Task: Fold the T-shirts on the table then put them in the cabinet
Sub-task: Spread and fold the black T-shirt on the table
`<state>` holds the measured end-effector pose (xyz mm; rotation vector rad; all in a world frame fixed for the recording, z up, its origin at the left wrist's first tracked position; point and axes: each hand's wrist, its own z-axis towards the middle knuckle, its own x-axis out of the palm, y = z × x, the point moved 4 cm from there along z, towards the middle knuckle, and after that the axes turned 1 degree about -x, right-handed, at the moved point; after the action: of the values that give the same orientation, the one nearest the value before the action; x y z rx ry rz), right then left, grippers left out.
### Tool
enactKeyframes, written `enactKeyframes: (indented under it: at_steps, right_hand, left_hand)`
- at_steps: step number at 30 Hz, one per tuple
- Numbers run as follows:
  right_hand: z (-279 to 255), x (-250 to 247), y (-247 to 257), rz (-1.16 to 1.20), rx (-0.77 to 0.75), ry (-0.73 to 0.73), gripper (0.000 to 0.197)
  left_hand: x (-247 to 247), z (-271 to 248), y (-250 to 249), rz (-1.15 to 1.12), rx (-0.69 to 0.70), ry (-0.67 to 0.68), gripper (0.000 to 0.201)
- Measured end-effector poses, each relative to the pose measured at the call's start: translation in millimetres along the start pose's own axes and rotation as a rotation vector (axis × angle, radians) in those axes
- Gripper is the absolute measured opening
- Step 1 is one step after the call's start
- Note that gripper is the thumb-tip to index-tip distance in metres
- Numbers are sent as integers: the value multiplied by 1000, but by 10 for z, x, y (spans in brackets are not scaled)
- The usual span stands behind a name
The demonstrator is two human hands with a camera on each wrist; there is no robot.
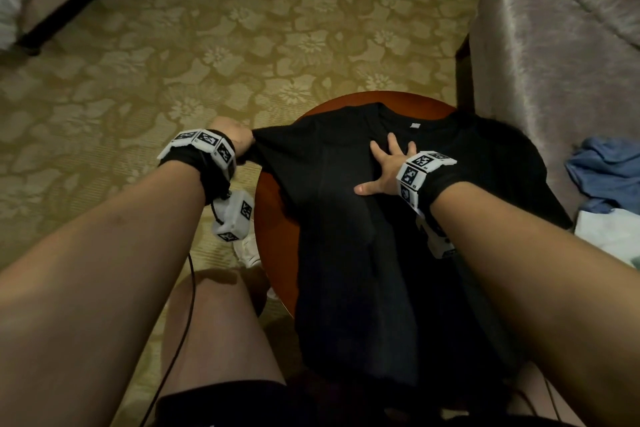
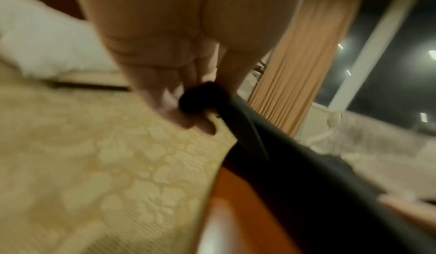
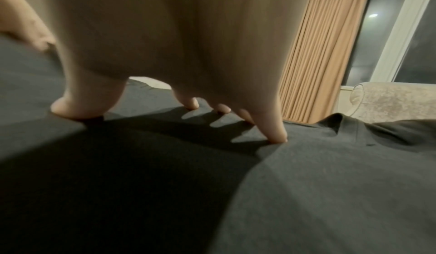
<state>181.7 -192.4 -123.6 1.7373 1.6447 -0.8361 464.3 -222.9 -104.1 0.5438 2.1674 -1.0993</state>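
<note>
On the round desk [image 1: 273,218] at lower centre, the limp black T-shirt [image 1: 346,218] (soft, light) lay spread; left hand [image 1: 239,139] gripped its sleeve, right hand [image 1: 384,166] pressed flat, fingers splayed.

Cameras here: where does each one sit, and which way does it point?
Head: worn high, looking down at the black T-shirt on the round table; both forearms, knees show.
Left wrist: along the left hand, whose fingers pinch a sleeve.
Right wrist: under the right hand, fingers spread, pressing cloth.
Both wrist views share the curtain and window.
</note>
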Motion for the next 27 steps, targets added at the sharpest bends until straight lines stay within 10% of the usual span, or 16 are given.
enactKeyframes:
  at_steps: [7,11,14,20,27]
  right_hand:
    - [5,0,2,11,-4,-18,111]
    - [12,7,4,16,-1,-17,111]
    - [15,8,5,12,3,-17,111]
    - [19,13,20,-1,5,-28,109]
    - [9,11,34,9,12,-40,109]
  left_hand:
    - [-106,-35,-124,-399,25,-125,10]
    - [44,-19,-18,-339,-167,171,55]
    - [107,-123,79,-259,-204,226,15]
    - [-26,-24,108,-299,-26,-23,32]
    - [69,-153,9,-157,172,63,26]
